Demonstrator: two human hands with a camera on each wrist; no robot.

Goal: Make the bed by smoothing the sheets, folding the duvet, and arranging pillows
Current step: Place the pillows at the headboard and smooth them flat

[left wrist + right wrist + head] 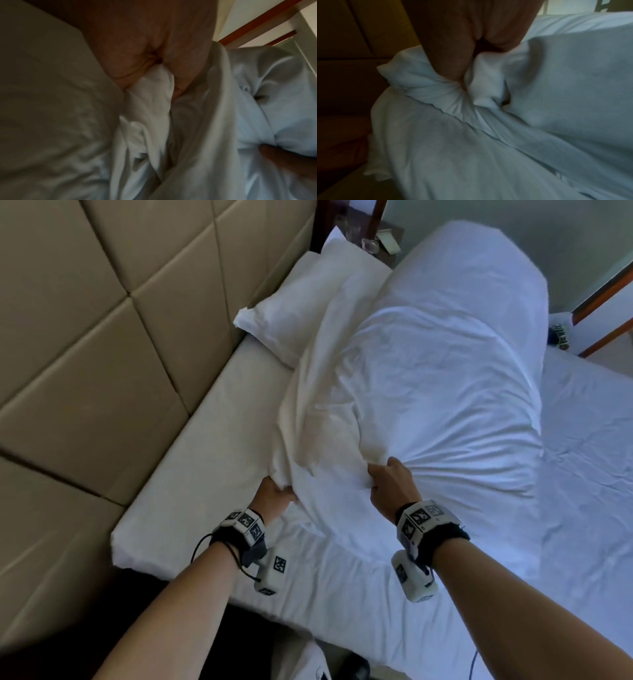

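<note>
Duvet (428, 378) white, puffy (creased cotton), bunched edge clenched in left hand (274, 491), right hand (390, 484)

duvet (428, 378) is soft white creased cloth, headboard (85, 337) upper left looks like smooth matt tan leatherette, fitted sheet (589, 474) wrinkly cotton

Both hands — left hand (275, 494), right hand (392, 487) — apparently bunch the duvet (428, 378).

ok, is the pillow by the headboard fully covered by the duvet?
No, the pillow lies mostly bare beside the headboard; the duvet overlaps only its near edge.
</note>
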